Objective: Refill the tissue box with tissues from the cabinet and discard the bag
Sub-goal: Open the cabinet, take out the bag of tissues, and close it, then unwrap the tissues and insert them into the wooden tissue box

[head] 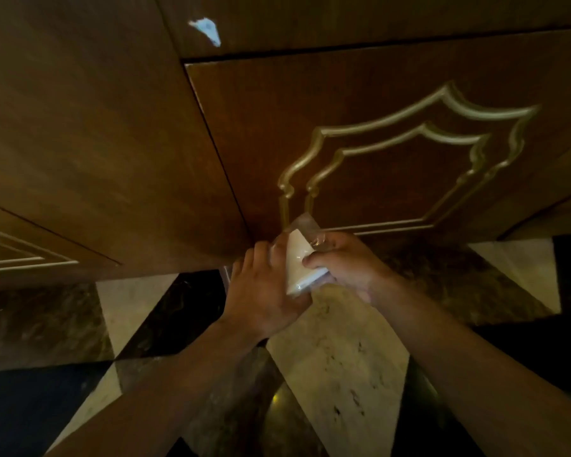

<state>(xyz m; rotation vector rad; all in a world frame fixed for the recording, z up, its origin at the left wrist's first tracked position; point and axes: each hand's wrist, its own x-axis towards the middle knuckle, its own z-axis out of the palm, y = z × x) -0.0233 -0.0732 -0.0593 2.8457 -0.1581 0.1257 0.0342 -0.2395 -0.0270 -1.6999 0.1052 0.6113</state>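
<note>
Pretty dim in here. Dark wooden cabinet (pixel 112 143) filling the whole far side, glossy veneer, plain panel on the left and a door (pixel 360 179) on the right with a raised gold moulding (pixel 409 153) shaped like a pointed shield, double outline. Small pale chip or sticker scrap (pixel 208 29) up on the far top panel, can't tell which. Another bit of gold trim (pixel 20 255) poking in at the far left edge.

Down at the foot of that door: pack of tissues (pixel 299 268), white stack inside a clear crinkly plastic bag (pixel 305 225), loose end of the bag sticking up against the wood. Left hand (pixel 264 291) wrapped around the pack from the left side, fingers curled over the far edge. Right hand (pixel 346 265) pinching the near right corner between thumb and fingers, so both closed on the same pack. Pack held just off the door, above the floor.

Floor (pixel 340 357) polished stone, cream marble diamonds with brown flecks set against dark brown and black slabs, shiny enough to catch a little reflection near the bottom.
</note>
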